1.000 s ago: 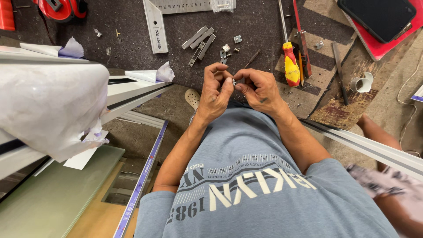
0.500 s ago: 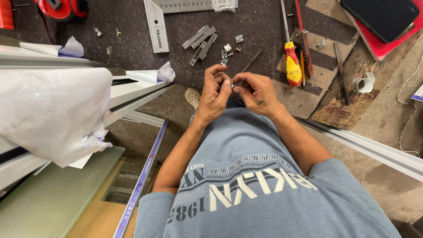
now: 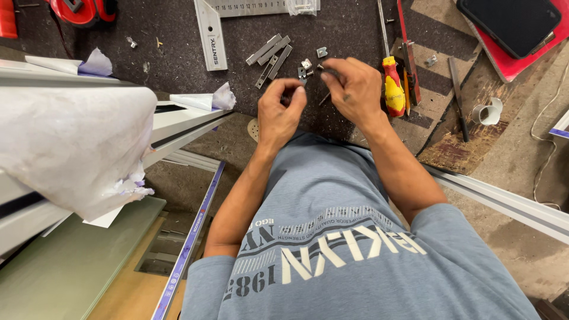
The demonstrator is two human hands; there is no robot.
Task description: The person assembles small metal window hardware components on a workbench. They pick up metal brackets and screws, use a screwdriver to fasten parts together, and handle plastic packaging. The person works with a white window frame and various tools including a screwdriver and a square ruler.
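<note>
Both hands have drawn apart since the earlier frame, when they were pressed together over one small part; they now work separately above the dark mat (image 3: pixel 178 59). Seen from the head camera, the left hand (image 3: pixel 281 112) is curled with thumb and fingertips pinched together, though whatever it grips is too small and too hidden to tell. The right hand (image 3: pixel 352 89) has shifted outward toward the screwdriver, its fingertips closed on a small dark metal piece (image 3: pixel 329 72) held just above the mat.

Just beyond the fingers lie several small silver brackets (image 3: pixel 308 64), and past them a cluster of grey metal bars (image 3: pixel 269 54) set at a slant. A red and yellow screwdriver (image 3: pixel 393 89) lies just beside the right hand, handle toward the person. A steel square ruler (image 3: pixel 212 32) rests at the far edge of the mat, with a red tool (image 3: pixel 80 9) in the far left corner. A black phone on a red pad (image 3: pixel 510 26) sits at the far right, near a small white roll of tape (image 3: pixel 487 112). White aluminium profiles wrapped in torn film (image 3: pixel 77 142) fill the left side.
</note>
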